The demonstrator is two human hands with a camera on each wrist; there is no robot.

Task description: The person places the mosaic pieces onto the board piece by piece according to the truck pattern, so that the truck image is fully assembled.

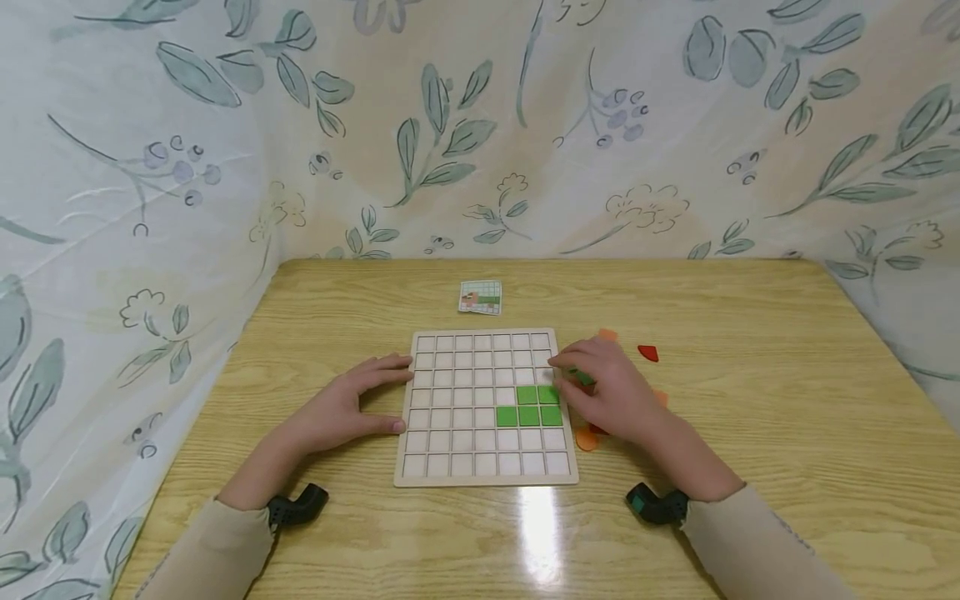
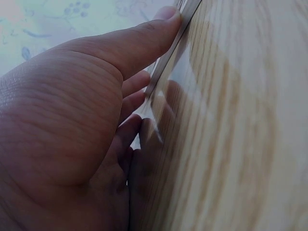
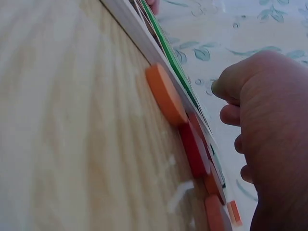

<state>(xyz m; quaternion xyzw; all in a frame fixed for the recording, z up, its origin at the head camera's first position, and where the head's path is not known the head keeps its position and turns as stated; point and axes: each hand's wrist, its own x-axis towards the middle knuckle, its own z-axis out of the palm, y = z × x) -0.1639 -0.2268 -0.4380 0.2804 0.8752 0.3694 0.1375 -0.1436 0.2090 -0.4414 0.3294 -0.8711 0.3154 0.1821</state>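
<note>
A pale square grid board (image 1: 450, 482) lies flat on the table, with several green square tiles (image 1: 528, 415) in cells at its right side. My left hand (image 1: 341, 404) touches the board's left edge with thumb and fingertips; the left wrist view has the thumb (image 2: 144, 45) against that edge. Over the right edge hovers my right hand (image 1: 611, 392), thumb and index fingertip apart, with no piece visible between them. Below it, partly hidden, lie a green piece (image 1: 581, 377) and an orange piece (image 1: 587, 440). In the right wrist view, a red piece (image 3: 195, 149) lies beside the board.
Behind the board lies a small picture card (image 1: 480, 297) showing a coloured grid pattern. A red quarter-round piece (image 1: 648, 353) and another orange piece (image 1: 607, 335) are on the wooden table (image 1: 765, 375) to the right. Floral fabric (image 1: 525, 167) hangs behind the table and at its sides.
</note>
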